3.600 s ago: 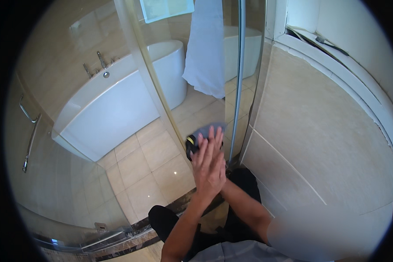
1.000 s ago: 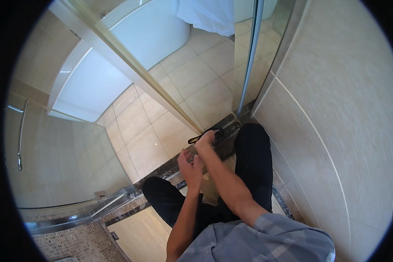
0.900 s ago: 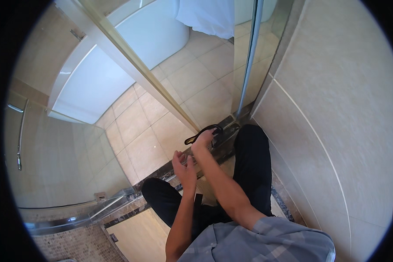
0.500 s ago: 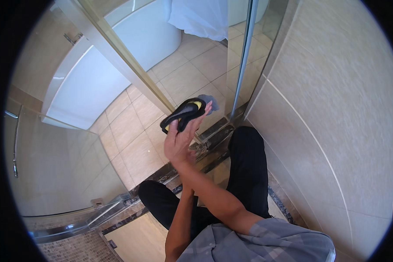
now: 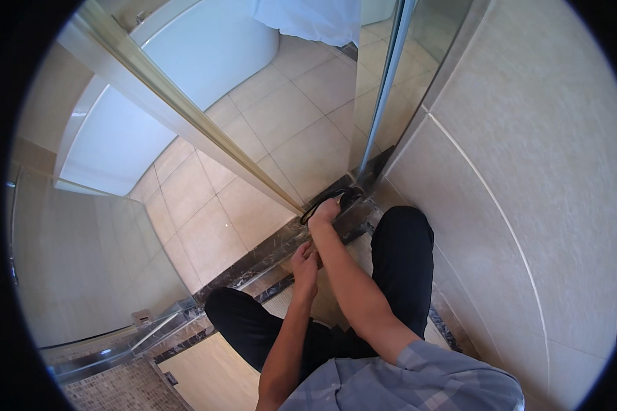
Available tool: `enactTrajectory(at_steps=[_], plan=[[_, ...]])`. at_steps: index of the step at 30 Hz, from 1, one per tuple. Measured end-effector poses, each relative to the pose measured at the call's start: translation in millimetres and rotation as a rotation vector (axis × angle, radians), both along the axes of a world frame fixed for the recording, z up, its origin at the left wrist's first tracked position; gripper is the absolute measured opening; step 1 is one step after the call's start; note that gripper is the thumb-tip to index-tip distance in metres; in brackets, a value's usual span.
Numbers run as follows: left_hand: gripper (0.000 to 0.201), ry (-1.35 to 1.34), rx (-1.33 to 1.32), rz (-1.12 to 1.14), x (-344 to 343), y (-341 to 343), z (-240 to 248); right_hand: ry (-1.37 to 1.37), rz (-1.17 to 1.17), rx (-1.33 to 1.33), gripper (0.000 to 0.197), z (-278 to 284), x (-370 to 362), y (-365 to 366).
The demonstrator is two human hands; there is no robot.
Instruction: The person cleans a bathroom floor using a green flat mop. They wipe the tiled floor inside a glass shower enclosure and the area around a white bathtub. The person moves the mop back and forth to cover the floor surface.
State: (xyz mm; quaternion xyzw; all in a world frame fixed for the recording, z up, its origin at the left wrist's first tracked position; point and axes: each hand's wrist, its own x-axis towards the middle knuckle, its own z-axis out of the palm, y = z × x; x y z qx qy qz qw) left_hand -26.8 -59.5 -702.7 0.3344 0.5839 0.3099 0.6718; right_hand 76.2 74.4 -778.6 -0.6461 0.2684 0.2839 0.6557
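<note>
My right hand (image 5: pixel 325 212) reaches to the dark marble sill (image 5: pixel 257 257) at the foot of the glass panel. Its fingers are closed on a black looped thing (image 5: pixel 350 196), partly hidden by the hand; its kind is unclear. The thing lies low, close to the sill and the lower end of the metal frame post (image 5: pixel 291 202). Nearer to me, my left hand (image 5: pixel 305 264) is beside my right wrist with its fingers curled. What those fingers hold, if anything, I cannot make out.
My bent knees (image 5: pixel 401 240) flank my arms. A tiled wall (image 5: pixel 507 171) rises close on the right, a glass door (image 5: pixel 96 260) stands left. Beyond the frame are floor tiles (image 5: pixel 253 151), a white bathtub (image 5: pixel 212 48) and a hanging white cloth (image 5: pixel 308 20).
My right hand has gone down and right, taking the black looped thing from mid-air to the sill. The left hand, mostly hidden before, now shows. The grey cloth-like piece is out of sight.
</note>
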Motion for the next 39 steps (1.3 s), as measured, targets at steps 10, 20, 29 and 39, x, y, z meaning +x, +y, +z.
enactTrajectory(at_steps=[10, 20, 29, 39], plan=[[0.051, -0.057, -0.106, 0.040, 5, -8, -23, -1.210, 0.599, -0.363, 0.043, -18, 44, -59], [0.050, -0.037, -0.238, 0.167, -36, -24, -38, -1.281, 1.087, -0.660, 0.041, -59, -17, -87], [0.046, -0.047, -0.215, 0.254, -53, -19, -38, -0.927, 0.912, -0.192, 0.045, -82, -54, -132], [0.046, -0.016, -0.272, 0.118, -53, -40, -50, -0.066, -0.044, 0.147, 0.075, -127, 38, -34]])
